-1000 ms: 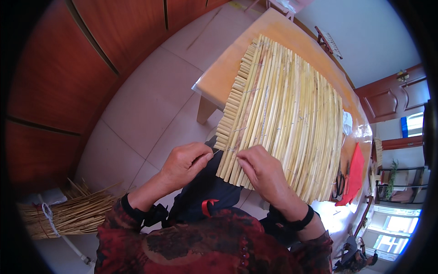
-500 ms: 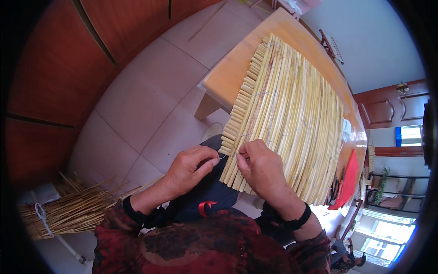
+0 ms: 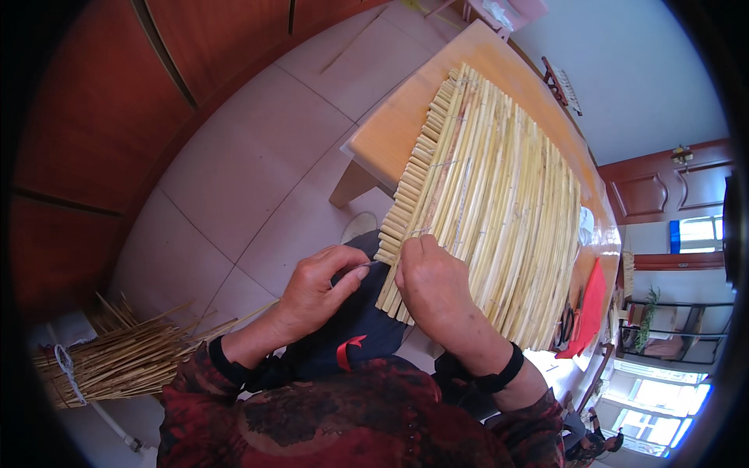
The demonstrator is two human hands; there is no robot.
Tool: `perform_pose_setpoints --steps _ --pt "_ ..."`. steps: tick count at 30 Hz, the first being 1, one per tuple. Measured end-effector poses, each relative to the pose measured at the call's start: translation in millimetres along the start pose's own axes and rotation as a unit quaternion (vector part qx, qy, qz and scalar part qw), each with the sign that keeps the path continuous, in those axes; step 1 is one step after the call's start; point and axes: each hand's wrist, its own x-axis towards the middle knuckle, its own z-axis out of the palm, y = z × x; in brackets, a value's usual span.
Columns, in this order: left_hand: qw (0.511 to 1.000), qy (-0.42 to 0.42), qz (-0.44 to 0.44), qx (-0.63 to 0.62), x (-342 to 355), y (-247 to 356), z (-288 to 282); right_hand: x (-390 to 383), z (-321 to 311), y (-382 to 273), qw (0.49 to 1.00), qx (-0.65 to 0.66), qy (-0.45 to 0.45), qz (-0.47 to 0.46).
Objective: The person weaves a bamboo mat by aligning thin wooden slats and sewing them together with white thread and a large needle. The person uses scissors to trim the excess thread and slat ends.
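A mat of straw-coloured reed stalks (image 3: 507,203), laid side by side and tied across with thin cord, lies on the wooden table with its near end overhanging the edge. Short cut stalks (image 3: 409,187) form a row along its left side. Beside the near left corner, my left hand (image 3: 320,282) pinches a thin cord (image 3: 374,264) between thumb and forefinger; the cord runs toward the mat. My right hand (image 3: 434,282) is closed over the mat's near left part, its knuckles up. Its fingertips are turned away, so what they grip is hidden.
A tied bundle of thin stalks (image 3: 125,359) is at the lower left. Scissors (image 3: 568,321) and a red cloth or sheet (image 3: 589,304) lie right of the mat on the table (image 3: 390,140). Red-brown cabinets (image 3: 86,101) stand left, and a person (image 3: 589,444) is at the far lower right.
My right hand has shifted slightly left and rolled over, hiding its fingertips. My left hand has moved slightly up and left, and the slack cord beside it looks straighter.
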Motion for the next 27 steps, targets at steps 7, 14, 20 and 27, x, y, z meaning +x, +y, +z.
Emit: perform_pose_setpoints --steps 7,14,20,27 --pt "0.997 -0.013 -0.041 0.067 -5 -2 19 -3 9 16 0.993 0.105 0.040 0.033" --pt "0.993 -0.019 -0.110 0.042 -2 -1 26 -10 6 28 0.961 0.270 0.009 0.051" --pt "0.987 -0.059 -0.147 -0.004 0 -1 25 -11 -1 25 0.938 0.339 0.016 0.076" --pt "0.991 -0.060 -0.122 0.009 0 -2 26 -3 5 27 0.980 0.197 0.009 0.008"
